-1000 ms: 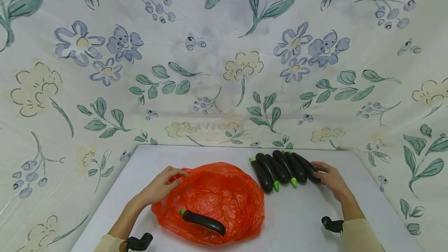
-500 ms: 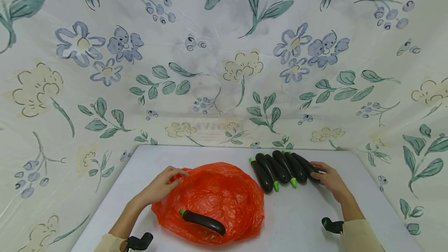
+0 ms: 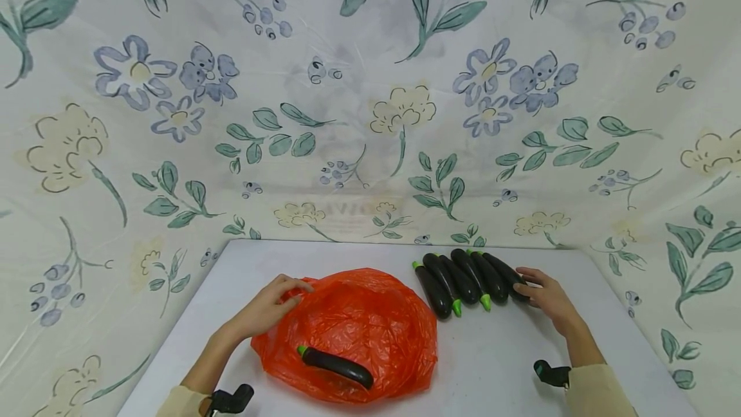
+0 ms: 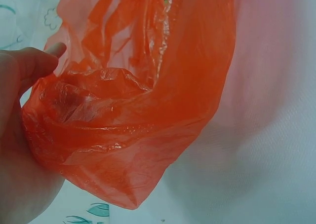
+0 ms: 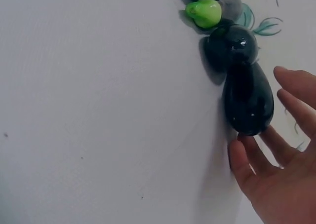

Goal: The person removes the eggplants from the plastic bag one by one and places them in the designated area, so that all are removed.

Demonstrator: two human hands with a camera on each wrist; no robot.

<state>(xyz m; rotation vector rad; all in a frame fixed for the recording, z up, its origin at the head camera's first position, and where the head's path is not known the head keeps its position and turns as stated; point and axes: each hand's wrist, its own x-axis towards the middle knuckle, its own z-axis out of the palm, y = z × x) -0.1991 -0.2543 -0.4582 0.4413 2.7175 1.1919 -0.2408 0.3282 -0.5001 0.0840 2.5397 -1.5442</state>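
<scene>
A crumpled red plastic bag [image 3: 376,314] spreads over the left middle of the white table. One dark eggplant [image 3: 338,367] with a green stem shows unveiled against the bag's near part. At the bag's upper left edge is my left hand [image 3: 267,306], its fingers touching the plastic; the left wrist view shows the bag wall [image 4: 148,125] against the palm. Far right, several eggplants [image 3: 463,278] lie side by side in a slanted row. My right hand [image 3: 547,298] has spread fingers at the near end of the rightmost eggplant [image 5: 249,103], the fingertips touching or nearly touching it.
The white tabletop [image 3: 492,365] carries the bag and the row, which lie close together. A floral cloth [image 3: 370,147] hangs behind and beside the table. A black wrist camera [image 3: 231,399] sits on the left wrist, another black camera [image 3: 551,374] on the right.
</scene>
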